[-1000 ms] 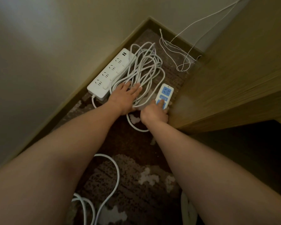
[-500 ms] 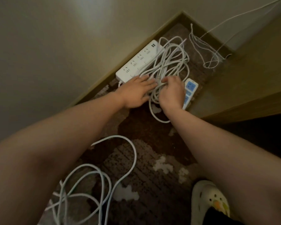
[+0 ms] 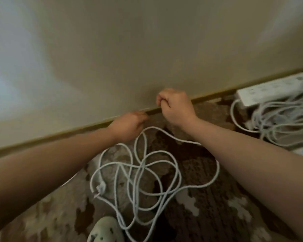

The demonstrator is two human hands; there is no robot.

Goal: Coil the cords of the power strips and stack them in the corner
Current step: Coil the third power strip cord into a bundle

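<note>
Both hands curl loosely closed, empty, by the skirting board: left hand (image 3: 129, 123), right hand (image 3: 176, 106). Uncoiled white cord (image 3: 143, 173) sprawls on carpet just beneath, nearer the left; coiled power strip (image 3: 269, 89) lies far right

I have one view only, from the head camera, so nothing is shared with a second. It looks forward and steeply down at the carpet (image 3: 208, 215) where it meets the wall (image 3: 147, 49). It sits close: both forearms fill the lower corners, the left hand (image 3: 129, 124) and right hand (image 3: 175, 107) mid-frame. Wide-angle bending curves the baseboard (image 3: 59, 135).
</note>
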